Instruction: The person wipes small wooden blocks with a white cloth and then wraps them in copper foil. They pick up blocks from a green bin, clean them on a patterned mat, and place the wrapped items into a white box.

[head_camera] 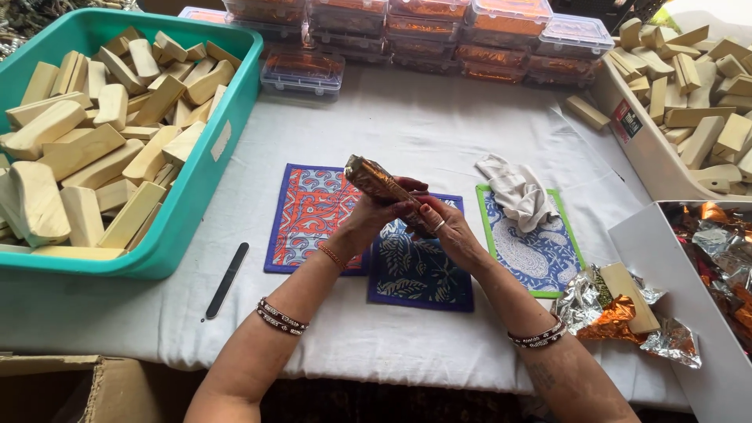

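- A foil-wrapped block (381,188) is held tilted above the mats, mid-table, between both hands.
- The left hand (368,223) is wrapped under the block, fingers curled together against its foil.
- The right hand (448,231) is set at the block's lower end, fingertips pinching the foil.
- Three patterned mats are laid beneath: red (307,215), dark blue (419,274), blue-green (540,251), with a white cloth (517,192) on the last.
- A teal bin (200,188) of wooden blocks is seen at left, a nail file (226,280) beside it.
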